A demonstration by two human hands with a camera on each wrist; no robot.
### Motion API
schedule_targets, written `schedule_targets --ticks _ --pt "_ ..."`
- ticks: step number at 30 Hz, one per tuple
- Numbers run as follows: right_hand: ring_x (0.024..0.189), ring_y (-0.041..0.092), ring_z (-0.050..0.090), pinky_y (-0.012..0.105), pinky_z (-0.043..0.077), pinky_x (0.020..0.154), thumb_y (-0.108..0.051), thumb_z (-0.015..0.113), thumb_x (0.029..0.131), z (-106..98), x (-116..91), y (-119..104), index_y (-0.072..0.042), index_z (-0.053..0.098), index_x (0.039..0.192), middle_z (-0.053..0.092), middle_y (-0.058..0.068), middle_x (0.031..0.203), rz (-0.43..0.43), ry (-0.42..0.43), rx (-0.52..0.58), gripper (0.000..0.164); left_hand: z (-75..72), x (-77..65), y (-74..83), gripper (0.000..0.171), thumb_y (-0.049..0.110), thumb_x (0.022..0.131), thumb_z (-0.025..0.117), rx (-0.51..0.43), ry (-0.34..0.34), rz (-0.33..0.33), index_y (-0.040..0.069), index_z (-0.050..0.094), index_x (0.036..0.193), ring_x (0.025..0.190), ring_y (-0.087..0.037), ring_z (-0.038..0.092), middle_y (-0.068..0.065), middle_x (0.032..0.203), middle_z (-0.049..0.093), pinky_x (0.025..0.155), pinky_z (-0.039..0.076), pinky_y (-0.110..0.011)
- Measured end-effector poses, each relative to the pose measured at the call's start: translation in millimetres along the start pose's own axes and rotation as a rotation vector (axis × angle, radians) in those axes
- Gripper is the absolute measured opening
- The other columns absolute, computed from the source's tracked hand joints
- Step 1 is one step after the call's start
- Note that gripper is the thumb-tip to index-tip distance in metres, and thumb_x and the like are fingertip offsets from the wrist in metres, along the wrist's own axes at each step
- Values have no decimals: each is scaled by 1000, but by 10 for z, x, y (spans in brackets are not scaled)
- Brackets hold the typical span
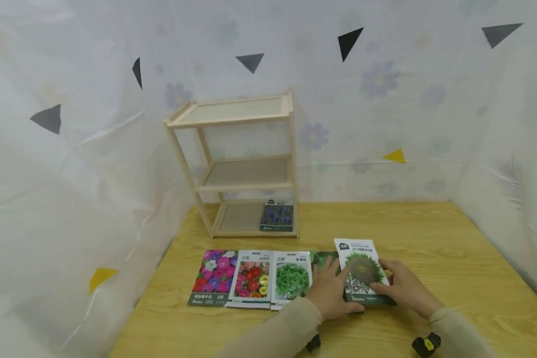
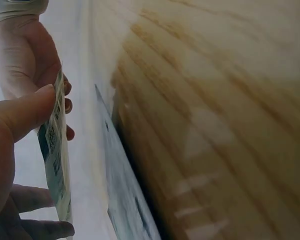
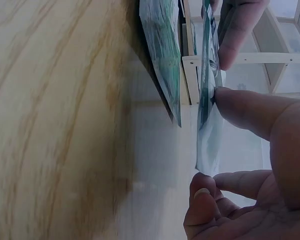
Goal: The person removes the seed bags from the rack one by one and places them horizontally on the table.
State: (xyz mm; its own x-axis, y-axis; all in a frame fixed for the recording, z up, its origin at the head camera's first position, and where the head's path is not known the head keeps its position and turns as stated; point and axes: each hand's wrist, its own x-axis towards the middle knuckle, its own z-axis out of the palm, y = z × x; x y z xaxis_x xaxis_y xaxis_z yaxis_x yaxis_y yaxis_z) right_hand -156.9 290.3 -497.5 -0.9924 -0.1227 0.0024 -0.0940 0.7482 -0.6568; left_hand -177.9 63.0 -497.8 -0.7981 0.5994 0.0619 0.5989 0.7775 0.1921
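A white-and-green sunflower seed packet (image 1: 362, 268) is tilted up off the table between both hands. My left hand (image 1: 328, 293) holds its left side, with the thumb against the barcoded back in the left wrist view. My right hand (image 1: 404, 286) pinches its right side, thumb on the printed front. Beneath the left hand lies a partly hidden green-leaf seed packet (image 1: 320, 259). Leftward in the same row are a mint seed packet (image 1: 292, 281), a red-and-yellow flower seed packet (image 1: 252, 278) and a pink-and-purple flower seed packet (image 1: 214, 271), all face up.
Behind the row stands a three-tier wooden rack (image 1: 246, 188). A purple-flower seed packet (image 1: 277, 216) leans at the right of its bottom tier. The yellow wood-grain table (image 1: 429, 238) extends rightward, and a translucent patterned curtain (image 1: 385, 109) surrounds it.
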Motion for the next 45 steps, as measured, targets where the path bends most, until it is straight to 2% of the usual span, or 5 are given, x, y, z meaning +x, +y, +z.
schedule_targets --ticks 7,11,18,31,45 --pt "79 20 48 31 41 59 -47 67 87 -35 -30 68 16 35 140 49 30 124 14 -25 -34 88 62 59 94 91 83 77 42 141 -28 31 25 39 148 144 -27 21 -5 152 33 107 30 -59" --pt "75 19 46 32 39 58 -49 66 87 -23 -36 108 16 34 140 53 22 110 38 -39 -63 90 95 80 142 91 84 77 39 194 -38 45 26 39 148 144 -27 19 -5 152 34 108 29 -58" --pt "82 23 50 38 43 64 -54 65 86 -29 -38 158 18 36 138 51 26 113 42 -53 -120 92 113 115 186 90 83 78 38 184 -75 37 27 38 148 145 -26 16 -4 153 31 110 27 -58" --pt "105 51 52 58 49 78 -59 66 82 23 -30 228 20 43 132 45 39 121 27 -40 -227 96 194 224 238 90 85 76 37 242 -136 25 29 38 148 146 -25 14 -1 153 31 110 25 -58" --pt "108 53 52 61 47 81 -60 68 80 22 -59 223 17 51 127 48 37 124 7 -21 -321 91 178 233 312 86 82 78 40 282 -148 43 29 42 145 145 -22 19 1 151 34 112 26 -52"
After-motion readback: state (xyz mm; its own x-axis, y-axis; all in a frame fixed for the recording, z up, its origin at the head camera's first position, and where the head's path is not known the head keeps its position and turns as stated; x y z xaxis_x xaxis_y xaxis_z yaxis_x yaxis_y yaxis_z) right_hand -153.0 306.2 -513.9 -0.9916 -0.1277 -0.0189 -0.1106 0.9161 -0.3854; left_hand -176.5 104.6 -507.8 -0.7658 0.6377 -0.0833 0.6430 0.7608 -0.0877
